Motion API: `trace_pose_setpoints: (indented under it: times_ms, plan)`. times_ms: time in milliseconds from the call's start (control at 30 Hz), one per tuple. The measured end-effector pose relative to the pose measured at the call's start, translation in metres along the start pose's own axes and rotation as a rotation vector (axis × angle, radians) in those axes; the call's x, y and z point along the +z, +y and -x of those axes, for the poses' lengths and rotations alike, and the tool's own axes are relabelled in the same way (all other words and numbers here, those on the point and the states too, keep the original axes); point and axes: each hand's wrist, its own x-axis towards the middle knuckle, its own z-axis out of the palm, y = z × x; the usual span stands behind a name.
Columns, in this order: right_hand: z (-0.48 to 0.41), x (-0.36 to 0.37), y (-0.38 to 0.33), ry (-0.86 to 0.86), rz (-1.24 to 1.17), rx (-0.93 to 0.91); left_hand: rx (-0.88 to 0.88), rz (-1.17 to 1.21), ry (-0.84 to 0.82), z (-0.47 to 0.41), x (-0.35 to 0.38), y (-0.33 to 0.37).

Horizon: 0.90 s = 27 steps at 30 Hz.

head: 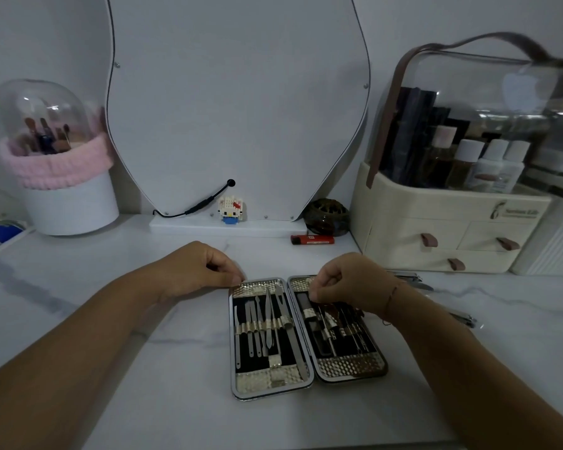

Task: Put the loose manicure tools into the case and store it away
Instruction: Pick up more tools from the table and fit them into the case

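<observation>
The manicure case point(275, 386) lies open flat on the white marble table, its two halves side by side, with several metal tools held under straps in both. My left hand point(195, 271) rests at the top left corner of the case, fingers curled on the rim. My right hand point(348, 280) hovers over the top of the right half and pinches the end of a thin tool there. Two loose nail clippers lie on the table to the right, one point(407, 277) beside the organiser and another point(465, 318) nearer me, partly hidden by my right wrist.
A cream drawer organiser point(436, 238) with a clear lid stands at the right. A red lighter point(312, 239), a dark round ornament point(327, 217), a small toy figure point(230, 209) and a mirror base sit at the back. A white brush holder point(69, 203) stands at the left.
</observation>
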Motion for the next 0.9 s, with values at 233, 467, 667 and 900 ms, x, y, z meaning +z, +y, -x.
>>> trace_pose_setpoints:
  times_ms: [233, 467, 667, 900]
  plan:
    - [0.024, -0.056, 0.034, 0.339, -0.098, 0.140, 0.013, -0.008, -0.012, 0.000, 0.000, 0.000]
    - [0.044, -0.057, 0.047, 0.140, 0.302, 0.276, 0.057, -0.007, -0.045, 0.000, -0.003, -0.005]
    - [0.038, -0.052, 0.052, 0.159, 0.284, 0.282, 0.061, -0.011, -0.041, -0.001, -0.003, -0.005]
    - [0.035, -0.053, 0.052, 0.093, 0.229, 0.287, 0.068, 0.000, -0.047, -0.001, -0.003, -0.006]
